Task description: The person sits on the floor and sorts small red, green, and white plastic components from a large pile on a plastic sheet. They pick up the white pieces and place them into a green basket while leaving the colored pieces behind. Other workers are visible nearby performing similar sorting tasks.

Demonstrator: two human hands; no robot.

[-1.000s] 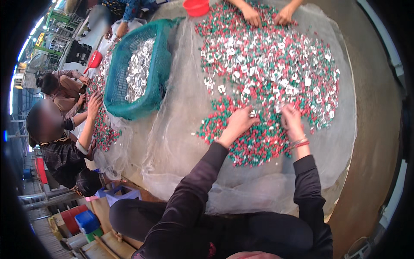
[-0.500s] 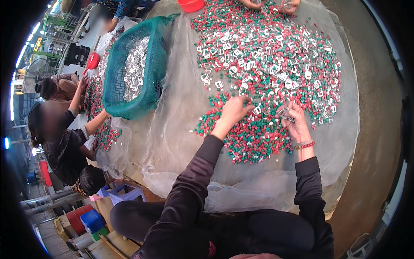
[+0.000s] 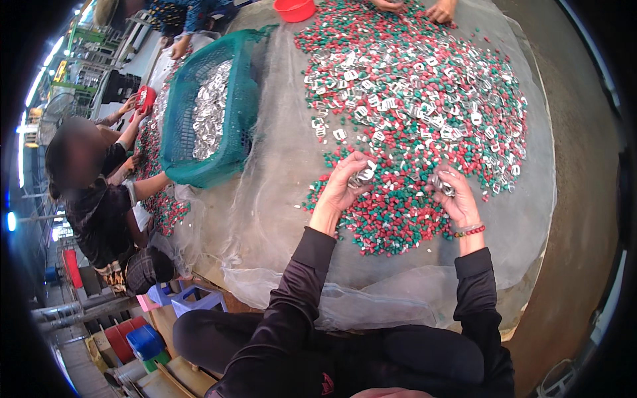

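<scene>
My left hand is closed on silver metal buckles, flat slotted pieces gripped between thumb and fingers. To its right, my right hand, with a beaded bracelet at the wrist, has its fingers curled round more silver buckles. Both are just over the near part of a wide pile of small red and green pieces, some of them cone-shaped. Many silver buckles lie scattered through the pile's farther part. How many buckles each hand holds cannot be made out.
A teal mesh basket holding silver buckles stands left of the pile on sheer white netting. Beyond is a red bowl. Another person's hand touches the pile's far edge. Co-workers sit at left near a red scoop.
My left hand has drawn back toward me and left, and now holds buckles raised off the pile. My right hand still holds its buckles, turned slightly. At left, a co-worker's red scoop has shifted.
</scene>
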